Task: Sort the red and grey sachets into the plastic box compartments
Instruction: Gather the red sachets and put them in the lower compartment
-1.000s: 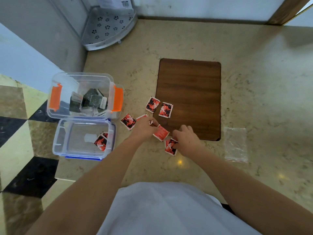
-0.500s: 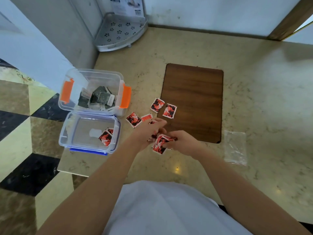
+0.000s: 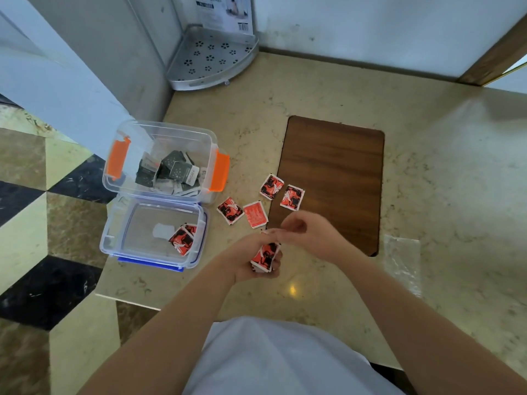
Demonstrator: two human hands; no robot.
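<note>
Plainly light, thin and slippery, the red sachets (image 3: pixel 264 256) sit stacked in the curled left hand (image 3: pixel 251 260), best pinched by their edges; right hand (image 3: pixel 306 233), at one o'clock, half-closed, contents unclear.

Bare marble counter (image 3: pixel 328 89) is lying open beyond the wooden board (image 3: pixel 330 178), giving free passage there. Four loose red sachets (image 3: pixel 255 215) are crowding the strip between board and the two clear boxes. The orange-latched box (image 3: pixel 212 143) is standing touching the blue-rimmed tray (image 3: pixel 199 252), blocking the left edge. A corner rack (image 3: pixel 211 58) is occupying the far corner. A clear bag (image 3: pixel 402 260), possibly empty, is lying right of the board.
</note>
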